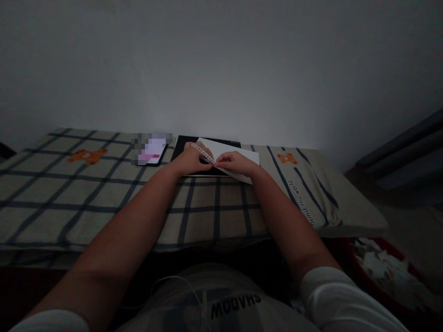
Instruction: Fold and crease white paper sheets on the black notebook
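Note:
Both of my hands rest at the far side of a checked cloth-covered surface [104, 198]. My left hand [190, 159] and my right hand [235, 162] pinch a narrow perforated paper strip [204, 153] along the edge of a white sheet [235, 152]. The sheet lies on a dark board [183, 142] close to the wall. The strip runs diagonally between the two hands, its upper end at the left hand's fingers.
A lit phone [152, 151] lies on the cloth just left of the dark board. A red bin [380, 272] with several paper scraps stands at lower right on the floor. A pale wall rises directly behind the surface. A white cable hangs over my shirt.

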Tool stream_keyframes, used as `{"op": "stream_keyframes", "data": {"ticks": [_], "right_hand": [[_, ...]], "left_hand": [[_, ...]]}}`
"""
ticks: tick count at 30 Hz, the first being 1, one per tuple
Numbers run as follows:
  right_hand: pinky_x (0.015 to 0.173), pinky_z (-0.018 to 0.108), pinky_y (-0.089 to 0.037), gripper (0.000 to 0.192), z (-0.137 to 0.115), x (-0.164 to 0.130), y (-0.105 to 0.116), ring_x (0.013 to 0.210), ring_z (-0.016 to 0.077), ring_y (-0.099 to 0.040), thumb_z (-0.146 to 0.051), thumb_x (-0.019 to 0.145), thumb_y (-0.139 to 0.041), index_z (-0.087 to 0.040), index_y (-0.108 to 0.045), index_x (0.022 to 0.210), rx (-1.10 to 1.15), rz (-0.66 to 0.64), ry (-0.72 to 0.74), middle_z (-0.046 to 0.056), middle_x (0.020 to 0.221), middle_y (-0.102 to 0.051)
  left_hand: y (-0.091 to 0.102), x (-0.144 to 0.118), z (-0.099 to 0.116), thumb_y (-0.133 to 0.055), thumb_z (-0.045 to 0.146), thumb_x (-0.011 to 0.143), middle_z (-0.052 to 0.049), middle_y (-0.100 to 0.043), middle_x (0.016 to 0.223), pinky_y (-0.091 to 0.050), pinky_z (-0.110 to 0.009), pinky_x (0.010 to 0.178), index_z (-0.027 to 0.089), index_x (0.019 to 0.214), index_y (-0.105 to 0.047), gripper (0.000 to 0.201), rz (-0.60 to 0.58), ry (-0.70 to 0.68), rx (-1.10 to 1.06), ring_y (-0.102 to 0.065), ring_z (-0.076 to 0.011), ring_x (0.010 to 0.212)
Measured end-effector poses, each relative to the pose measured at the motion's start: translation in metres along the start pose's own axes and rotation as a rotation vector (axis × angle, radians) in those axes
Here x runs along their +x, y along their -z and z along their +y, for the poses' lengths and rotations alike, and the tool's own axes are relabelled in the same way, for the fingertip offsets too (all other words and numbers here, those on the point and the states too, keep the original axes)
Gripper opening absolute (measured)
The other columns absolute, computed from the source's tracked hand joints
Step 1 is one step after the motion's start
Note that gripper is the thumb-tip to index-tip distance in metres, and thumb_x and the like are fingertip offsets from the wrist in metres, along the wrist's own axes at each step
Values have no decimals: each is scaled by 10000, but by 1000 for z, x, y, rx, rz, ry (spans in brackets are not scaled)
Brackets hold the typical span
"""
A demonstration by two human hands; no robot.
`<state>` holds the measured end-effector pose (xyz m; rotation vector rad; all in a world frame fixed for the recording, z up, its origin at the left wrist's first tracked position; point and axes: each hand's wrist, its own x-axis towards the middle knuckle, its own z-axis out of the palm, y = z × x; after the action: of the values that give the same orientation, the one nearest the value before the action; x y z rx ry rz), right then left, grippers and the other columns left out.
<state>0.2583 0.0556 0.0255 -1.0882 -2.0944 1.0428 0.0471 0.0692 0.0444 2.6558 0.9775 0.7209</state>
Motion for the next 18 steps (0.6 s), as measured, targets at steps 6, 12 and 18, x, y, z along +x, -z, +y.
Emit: {"op": "stream_keyframes", "data": {"ticks": [6, 12, 18], "right_hand": [[807, 298, -463, 242, 1, 0, 2, 848, 160, -618, -356, 785, -643, -149, -707, 894, -18, -2, -12, 66, 919, -710], [794, 296, -462, 225, 1, -1, 2, 836, 161, -616, -344, 789, -628, -149, -706, 869, -40, 1, 10, 62, 900, -706], [766, 288, -450, 256, 2, 0, 1, 818, 159, -602, -386, 786, -625, -148, -687, 858, -45, 7, 29, 56, 876, -687]], "left_hand": [[0, 0, 0, -620, 370, 747, -45, -684, 896, -380, -366, 900, 203, 858, -710, 220, -8, -32, 35, -553, -222, 967], [1, 0, 1, -621, 411, 745, -51, -669, 908, -349, -386, 900, 218, 872, -709, 248, 5, -13, 107, -537, -235, 978], [-1, 1, 0, -620, 400, 738, -48, -670, 913, -309, -419, 932, 232, 861, -713, 229, -12, -16, 135, -528, -244, 993]]}}
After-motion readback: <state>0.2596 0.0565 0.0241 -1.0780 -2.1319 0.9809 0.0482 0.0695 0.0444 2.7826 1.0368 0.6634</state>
